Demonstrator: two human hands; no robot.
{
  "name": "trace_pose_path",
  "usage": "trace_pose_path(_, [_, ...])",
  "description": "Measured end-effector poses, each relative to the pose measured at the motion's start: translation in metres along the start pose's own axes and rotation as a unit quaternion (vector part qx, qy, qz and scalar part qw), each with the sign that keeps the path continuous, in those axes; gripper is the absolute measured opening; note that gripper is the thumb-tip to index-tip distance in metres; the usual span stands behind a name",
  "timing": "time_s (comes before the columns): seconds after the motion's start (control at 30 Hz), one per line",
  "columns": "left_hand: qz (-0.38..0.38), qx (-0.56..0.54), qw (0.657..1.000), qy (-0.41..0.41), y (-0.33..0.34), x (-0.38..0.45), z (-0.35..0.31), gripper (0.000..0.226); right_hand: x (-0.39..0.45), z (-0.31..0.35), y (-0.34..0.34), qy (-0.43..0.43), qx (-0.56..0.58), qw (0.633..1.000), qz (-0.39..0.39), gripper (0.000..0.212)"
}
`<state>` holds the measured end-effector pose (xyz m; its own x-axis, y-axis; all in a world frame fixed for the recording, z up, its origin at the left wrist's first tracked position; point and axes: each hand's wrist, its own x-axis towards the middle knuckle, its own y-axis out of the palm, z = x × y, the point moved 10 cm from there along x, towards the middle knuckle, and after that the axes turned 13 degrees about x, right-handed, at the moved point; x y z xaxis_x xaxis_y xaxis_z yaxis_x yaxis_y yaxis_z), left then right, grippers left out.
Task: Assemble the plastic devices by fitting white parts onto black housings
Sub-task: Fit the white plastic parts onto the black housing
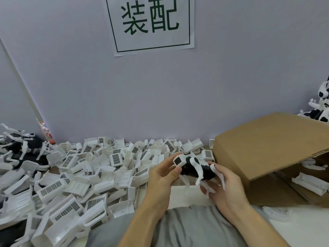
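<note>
Here, both hands meet over the near edge of the table, holding one black-and-white device (pixel 195 169) between them, just in front of the person's grey-clad lap. The left hand (pixel 164 177) curls around the device's left end, thumb pressed along the black housing just below a white part (pixel 179 160) that carries a small dark square grille. The right hand (pixel 225 186) cradles the other end, fingers curled under it and thumb on top near a white piece with a black tip; thin white legs (pixel 204 188) (blurred, so their exact shape is hard to read) hang down between the two palms. To the left and behind, a large heap of loose white parts (pixel 85 177) with dark grilles covers the table up to the wall. At the far left lies a pile of black and white pieces (pixel 19 145). To the right, a cardboard box (pixel 270 148) lies tipped on its side, its opening toward the right, with a few white parts (pixel 309 185) inside. Behind the box, at the right edge, stands a stack of black-and-white pieces (pixel 320 107). On the wall hangs a paper sign (pixel 151 24) with two large green characters.
</note>
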<state>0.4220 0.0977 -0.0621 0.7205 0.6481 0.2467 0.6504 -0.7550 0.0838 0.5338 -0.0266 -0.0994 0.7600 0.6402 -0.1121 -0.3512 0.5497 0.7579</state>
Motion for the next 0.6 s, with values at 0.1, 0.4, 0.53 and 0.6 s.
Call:
trace_pose_path(0.1, [-0.038,-0.010,0.999,-0.023,-0.007,0.001,0.007,0.037,0.001,0.012,-0.005,-0.048,-0.012,0.999,-0.012,0.028])
trace_pose_path(0.4, [-0.087,-0.095,0.990,-0.065,-0.016,0.001,0.013,0.027,0.000,0.005,0.005,-0.034,-0.074,0.997,0.018,0.013])
trace_pose_path(0.53, [-0.143,-0.130,0.973,-0.126,-0.035,0.002,0.027,0.030,-0.003,-0.017,0.012,0.050,-0.235,0.968,0.066,0.010])
trace_pose_path(0.6, [-0.127,-0.131,0.974,-0.135,-0.034,0.002,0.027,0.029,-0.008,-0.019,0.019,0.062,-0.324,0.937,0.111,0.012])
